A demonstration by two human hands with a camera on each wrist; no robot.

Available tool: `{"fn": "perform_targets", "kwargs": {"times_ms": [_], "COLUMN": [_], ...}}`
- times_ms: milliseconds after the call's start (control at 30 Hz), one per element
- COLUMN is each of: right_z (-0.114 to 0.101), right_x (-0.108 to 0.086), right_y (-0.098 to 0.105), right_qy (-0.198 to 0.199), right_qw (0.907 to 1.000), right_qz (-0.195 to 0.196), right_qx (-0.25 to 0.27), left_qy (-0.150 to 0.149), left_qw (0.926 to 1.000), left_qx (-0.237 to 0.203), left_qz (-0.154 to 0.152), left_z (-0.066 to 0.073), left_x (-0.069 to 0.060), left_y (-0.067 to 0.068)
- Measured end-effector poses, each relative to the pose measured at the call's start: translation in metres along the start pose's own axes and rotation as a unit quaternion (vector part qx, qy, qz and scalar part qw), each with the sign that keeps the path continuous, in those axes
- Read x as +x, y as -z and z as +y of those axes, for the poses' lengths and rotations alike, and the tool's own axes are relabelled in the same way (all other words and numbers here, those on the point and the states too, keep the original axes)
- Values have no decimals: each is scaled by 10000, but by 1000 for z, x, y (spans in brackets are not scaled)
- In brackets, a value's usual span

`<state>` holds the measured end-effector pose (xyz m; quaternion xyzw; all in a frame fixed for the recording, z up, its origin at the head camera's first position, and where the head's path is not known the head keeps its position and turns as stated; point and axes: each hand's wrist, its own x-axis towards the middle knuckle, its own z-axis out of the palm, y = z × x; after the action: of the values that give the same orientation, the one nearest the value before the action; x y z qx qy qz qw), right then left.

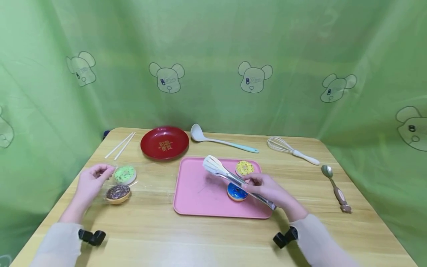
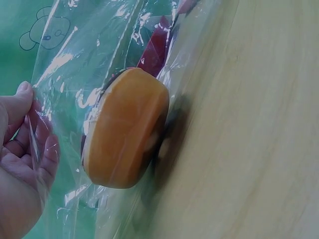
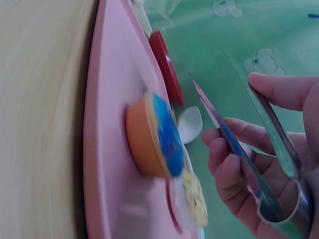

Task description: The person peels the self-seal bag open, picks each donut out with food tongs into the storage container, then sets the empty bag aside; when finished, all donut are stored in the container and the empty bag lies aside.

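A: What does your left hand (image 1: 90, 181) have?

B: Your thumb and fingers pinch the edge of a clear bag (image 2: 62, 64). The brown donut (image 1: 118, 193) looks to be inside it, near your hand at the left of the table. The green donut (image 1: 125, 174) sits just behind the brown one. I can't tell if it shares that bag.

A: What comes next, going right?

B: The red plate (image 1: 173, 134) sits at the back. In front of it and to the right is your pink tray (image 1: 197, 200). The blue donut (image 1: 237, 192) is on the tray, with the yellow donut (image 1: 245, 168) behind it.

A: And your right hand (image 1: 267, 187)?

B: It holds the tongs (image 1: 233, 178) above the tray. Their two arms are apart, and I see nothing between them.

A: So which step are you on?

B: I think you're getting the bag ready with one hand while the tongs wait in the other. To reach the brown donut, your left hand would need to keep the bag spread. Then your right hand would bring the tongs left and squeeze softly, minding the slippery bag.
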<state>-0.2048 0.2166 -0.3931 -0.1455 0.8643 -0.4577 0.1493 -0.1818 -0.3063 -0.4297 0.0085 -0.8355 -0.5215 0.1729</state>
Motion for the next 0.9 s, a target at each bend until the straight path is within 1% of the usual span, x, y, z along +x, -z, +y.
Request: {"fn": "perform_targets", "kwargs": {"times_ms": [233,300,367,533,600,633,700,900], "right_z": [-12,-15,-25,-31,-26,-27,-30,-44], "right_x": [21,26,27,36,43,46,52,69], "right_y": [-31,-39,-46,-63,-71,-74,-82,-103], "right_qy": [125,178,294,500,489,489,455,357], "right_qw": [9993,9990,9981,9953,9953,9952,9951,9945], "right_qz": [-267,-356,-498,-817,-838,-847,-873,-984], "right_qx": [248,221,227,148,26,-39,-97,-40], "left_qy": [20,17,11,11,9,-3,-26,-137], "left_qw": [9999,10000,10000,10000,10000,10000,10000,9999], "left_qx": [-98,-97,-73,14,14,7,-11,5], "left_qz": [4,-2,-10,-69,-95,-90,-69,-66], "left_z": [1,1,1,0,1,2,2,-1], "left_x": [-1,-1,-1,0,0,-1,-1,-2], "left_y": [-1,-2,-2,-2,-2,-2,-2,-3]}}
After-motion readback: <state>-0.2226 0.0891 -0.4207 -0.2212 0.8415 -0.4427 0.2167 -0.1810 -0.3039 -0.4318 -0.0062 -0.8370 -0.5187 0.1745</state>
